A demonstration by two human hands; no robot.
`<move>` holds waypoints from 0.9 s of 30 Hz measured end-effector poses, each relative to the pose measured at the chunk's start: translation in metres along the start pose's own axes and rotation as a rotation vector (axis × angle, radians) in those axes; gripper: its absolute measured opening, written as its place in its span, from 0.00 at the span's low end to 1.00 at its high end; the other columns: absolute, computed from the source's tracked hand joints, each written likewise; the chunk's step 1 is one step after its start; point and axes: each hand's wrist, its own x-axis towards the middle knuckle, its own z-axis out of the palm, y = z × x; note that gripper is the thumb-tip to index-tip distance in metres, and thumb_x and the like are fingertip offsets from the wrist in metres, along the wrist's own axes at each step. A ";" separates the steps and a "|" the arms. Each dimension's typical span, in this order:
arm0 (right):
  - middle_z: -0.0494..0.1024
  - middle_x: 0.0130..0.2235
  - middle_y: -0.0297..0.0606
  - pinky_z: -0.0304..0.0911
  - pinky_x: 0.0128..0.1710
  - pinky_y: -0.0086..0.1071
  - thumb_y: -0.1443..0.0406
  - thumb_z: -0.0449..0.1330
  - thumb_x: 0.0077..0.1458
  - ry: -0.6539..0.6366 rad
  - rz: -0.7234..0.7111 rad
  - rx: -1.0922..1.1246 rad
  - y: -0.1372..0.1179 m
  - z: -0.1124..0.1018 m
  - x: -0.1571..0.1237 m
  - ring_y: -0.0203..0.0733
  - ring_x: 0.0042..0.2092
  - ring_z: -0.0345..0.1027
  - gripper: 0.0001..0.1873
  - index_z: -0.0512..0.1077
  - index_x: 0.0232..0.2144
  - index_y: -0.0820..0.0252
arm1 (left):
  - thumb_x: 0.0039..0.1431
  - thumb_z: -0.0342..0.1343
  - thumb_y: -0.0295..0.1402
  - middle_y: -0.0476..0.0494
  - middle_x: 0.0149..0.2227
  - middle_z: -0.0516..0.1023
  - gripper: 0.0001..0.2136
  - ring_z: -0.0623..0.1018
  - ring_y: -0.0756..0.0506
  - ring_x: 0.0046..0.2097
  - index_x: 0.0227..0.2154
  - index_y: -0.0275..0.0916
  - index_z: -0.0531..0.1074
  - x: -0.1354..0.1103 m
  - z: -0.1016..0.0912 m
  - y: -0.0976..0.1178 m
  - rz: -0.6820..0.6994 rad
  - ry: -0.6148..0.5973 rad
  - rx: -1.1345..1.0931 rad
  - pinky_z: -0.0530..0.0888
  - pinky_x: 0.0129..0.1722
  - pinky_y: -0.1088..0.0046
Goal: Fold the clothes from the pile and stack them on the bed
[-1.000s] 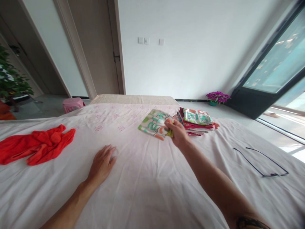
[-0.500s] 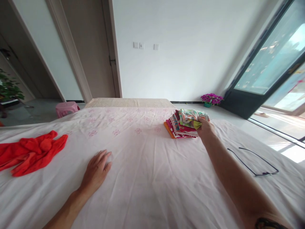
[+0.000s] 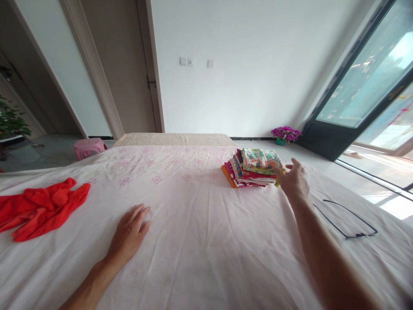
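Observation:
My left hand [image 3: 130,230] lies flat on the pale flowered sheet [image 3: 193,224], holding nothing, its fingers loosely stretched. Just right of a stack of folded cloths [image 3: 240,175], my right hand [image 3: 294,181] is raised with thumb and fingers apart and nothing in its grasp. On top of the stack sits a white cloth [image 3: 261,159] with an orange and green print. Below it show red, pink, white and orange folded layers. A crumpled red cloth [image 3: 48,206] rests at the far left of the sheet.
A pair of glasses [image 3: 358,235] lies on the sheet by my right forearm. Past the sheet stand a pink stool [image 3: 89,147], a pot of purple flowers [image 3: 286,133] and a white wall [image 3: 238,86]. A dark-framed glass door [image 3: 351,99] is at the right.
My right hand has let go of the top printed cloth, moved a little to the right and spread its fingers. The cloth now lies on the stack. My left hand stays in place.

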 end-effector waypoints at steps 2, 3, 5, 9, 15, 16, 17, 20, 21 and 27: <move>0.65 0.60 0.54 0.59 0.55 0.61 0.51 0.56 0.56 0.091 -0.167 -0.282 -0.011 -0.002 -0.003 0.66 0.59 0.60 0.34 0.60 0.62 0.56 | 0.64 0.47 0.36 0.34 0.59 0.72 0.19 0.69 0.37 0.62 0.55 0.37 0.71 0.000 0.001 0.000 0.006 0.002 0.000 0.66 0.62 0.52; 0.62 0.63 0.52 0.55 0.58 0.60 0.54 0.55 0.57 0.071 -0.267 -0.365 -0.018 0.001 -0.004 0.65 0.62 0.55 0.33 0.59 0.63 0.55 | 0.64 0.47 0.36 0.34 0.59 0.72 0.19 0.69 0.37 0.62 0.55 0.36 0.71 0.000 0.001 -0.001 0.007 0.003 0.001 0.66 0.62 0.52; 0.59 0.66 0.47 0.50 0.62 0.56 0.60 0.54 0.56 -0.066 -0.472 -0.466 -0.030 0.011 -0.003 0.62 0.66 0.49 0.34 0.57 0.65 0.54 | 0.65 0.47 0.36 0.33 0.59 0.72 0.20 0.69 0.37 0.62 0.55 0.36 0.71 0.000 0.001 -0.001 0.009 0.002 0.002 0.66 0.62 0.52; 0.60 0.67 0.44 0.45 0.65 0.53 0.66 0.55 0.52 -0.288 -0.590 -0.623 -0.037 0.036 0.010 0.58 0.69 0.44 0.38 0.56 0.66 0.56 | 0.65 0.46 0.36 0.33 0.59 0.71 0.19 0.68 0.37 0.62 0.55 0.36 0.71 -0.001 0.000 0.000 0.019 -0.006 0.006 0.66 0.62 0.53; 0.62 0.66 0.44 0.50 0.61 0.57 0.67 0.55 0.50 -0.368 -0.635 -0.705 -0.027 0.046 0.035 0.60 0.67 0.47 0.40 0.56 0.66 0.53 | 0.65 0.47 0.37 0.36 0.60 0.71 0.19 0.68 0.38 0.62 0.55 0.38 0.70 -0.001 0.000 -0.001 0.013 -0.006 0.015 0.66 0.62 0.54; 0.62 0.66 0.44 0.50 0.60 0.57 0.67 0.56 0.49 -0.369 -0.654 -0.711 -0.027 0.046 0.038 0.60 0.66 0.49 0.40 0.56 0.66 0.53 | 0.65 0.47 0.37 0.36 0.60 0.71 0.19 0.68 0.38 0.62 0.55 0.38 0.70 -0.001 0.000 -0.001 0.014 -0.009 0.013 0.66 0.63 0.54; 0.63 0.65 0.45 0.51 0.59 0.57 0.67 0.56 0.49 -0.368 -0.667 -0.713 -0.027 0.046 0.040 0.60 0.66 0.50 0.40 0.57 0.65 0.53 | 0.65 0.47 0.37 0.35 0.60 0.71 0.19 0.68 0.38 0.62 0.55 0.38 0.70 -0.001 0.001 -0.001 0.014 -0.012 0.010 0.66 0.63 0.54; 0.67 0.62 0.48 0.57 0.55 0.55 0.66 0.57 0.51 -0.387 -0.666 -0.694 -0.031 0.047 0.046 0.60 0.61 0.58 0.37 0.59 0.64 0.53 | 0.65 0.46 0.37 0.35 0.60 0.71 0.19 0.68 0.37 0.63 0.55 0.37 0.71 -0.001 0.001 -0.001 0.013 -0.012 0.008 0.65 0.63 0.54; 0.69 0.61 0.49 0.58 0.53 0.53 0.65 0.57 0.52 -0.398 -0.649 -0.685 -0.032 0.047 0.049 0.60 0.59 0.61 0.36 0.60 0.64 0.53 | 0.65 0.46 0.37 0.35 0.60 0.71 0.20 0.68 0.37 0.63 0.55 0.36 0.71 -0.001 0.000 -0.001 0.015 -0.012 0.010 0.65 0.63 0.54; 0.78 0.52 0.43 0.63 0.42 0.42 0.62 0.55 0.56 -0.336 -0.475 -0.628 -0.032 0.045 0.065 0.55 0.47 0.72 0.28 0.67 0.60 0.47 | 0.65 0.46 0.36 0.33 0.59 0.71 0.20 0.68 0.36 0.62 0.56 0.35 0.71 0.000 -0.001 0.000 0.019 -0.019 0.007 0.66 0.62 0.52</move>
